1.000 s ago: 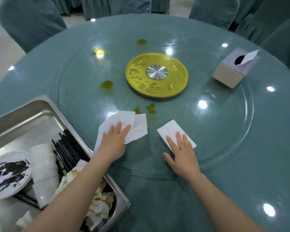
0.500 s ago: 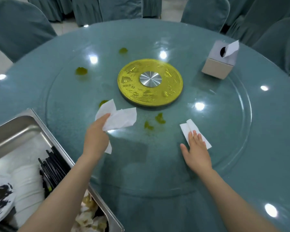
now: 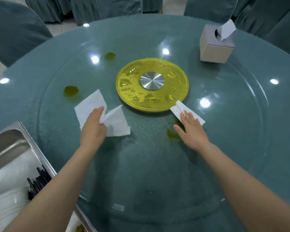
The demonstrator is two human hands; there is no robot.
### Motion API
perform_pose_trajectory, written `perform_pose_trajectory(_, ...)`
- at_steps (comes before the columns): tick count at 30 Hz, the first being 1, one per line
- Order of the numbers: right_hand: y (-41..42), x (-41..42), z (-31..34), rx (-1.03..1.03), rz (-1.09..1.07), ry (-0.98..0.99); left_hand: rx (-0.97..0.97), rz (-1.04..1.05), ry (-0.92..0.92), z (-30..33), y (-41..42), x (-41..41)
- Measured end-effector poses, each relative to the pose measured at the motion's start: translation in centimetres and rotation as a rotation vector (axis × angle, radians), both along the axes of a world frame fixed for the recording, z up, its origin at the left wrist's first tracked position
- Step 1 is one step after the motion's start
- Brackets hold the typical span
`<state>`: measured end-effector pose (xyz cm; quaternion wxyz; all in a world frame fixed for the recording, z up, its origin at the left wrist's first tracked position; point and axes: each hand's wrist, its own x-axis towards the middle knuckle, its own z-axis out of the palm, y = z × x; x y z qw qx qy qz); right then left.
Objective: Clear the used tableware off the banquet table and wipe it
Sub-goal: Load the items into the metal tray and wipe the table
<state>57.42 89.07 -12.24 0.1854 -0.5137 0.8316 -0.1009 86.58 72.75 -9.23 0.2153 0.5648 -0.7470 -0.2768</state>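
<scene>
My left hand (image 3: 94, 127) grips a bunch of white tissues (image 3: 90, 106) on the glass turntable (image 3: 233, 131), left of the gold centre disc (image 3: 151, 93). My right hand (image 3: 192, 131) lies flat, fingers straight, pressing a folded white tissue (image 3: 180, 108) against the glass at the disc's near right edge. A yellow-green spill (image 3: 172, 133) shows just left of that hand. Two more spills sit on the glass: one (image 3: 71, 91) beyond the left tissues, another (image 3: 109, 56) farther back.
A steel tray (image 3: 15, 148) at the near left holds black chopsticks (image 3: 38, 181) and white tableware. A tissue box (image 3: 216, 44) stands at the far right of the round table. Covered chairs (image 3: 15, 30) ring the far side.
Both hands have slid away from me toward the gold disc. The left hand gathered its tissues into a grip; the right pushed its tissue up to the disc's edge, leaving a spill beside it.
</scene>
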Motion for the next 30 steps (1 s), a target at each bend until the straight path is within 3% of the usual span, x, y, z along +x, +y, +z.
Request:
perform_pose_trajectory(5,1.7,1.2,-0.3,-0.025,0.136,0.007,0.142,-0.238,-0.393,-2.4,0.2,-3.6)
perform_pose_trajectory(8,3.1,2.2,-0.7,-0.03,0.175,0.027,0.117,-0.315,-0.458,-3.1,1.2,-3.9)
perform_pose_trajectory(13,4.2,3.0,-0.8,-0.019,0.176,0.03,0.066,-0.434,-0.351,-3.4,3.7,-4.1)
perform_pose_trajectory(17,4.2,3.1,-0.3,-0.006,0.172,-0.005,0.144,-0.321,-0.155,-3.2,4.0,-3.1)
perform_pose_trajectory(19,4.3,3.2,-0.1,0.001,0.167,-0.013,0.145,-0.311,-0.148,-3.0,4.1,-2.7)
perform_pose_trajectory(26,4.1,3.3,0.1,0.004,0.163,-0.062,0.168,-0.459,0.028,-2.5,7.6,-2.7)
perform_pose_trajectory(30,4.1,3.4,0.2,-0.001,0.157,-0.071,-0.007,-0.376,-0.099,-2.1,5.9,-2.1)
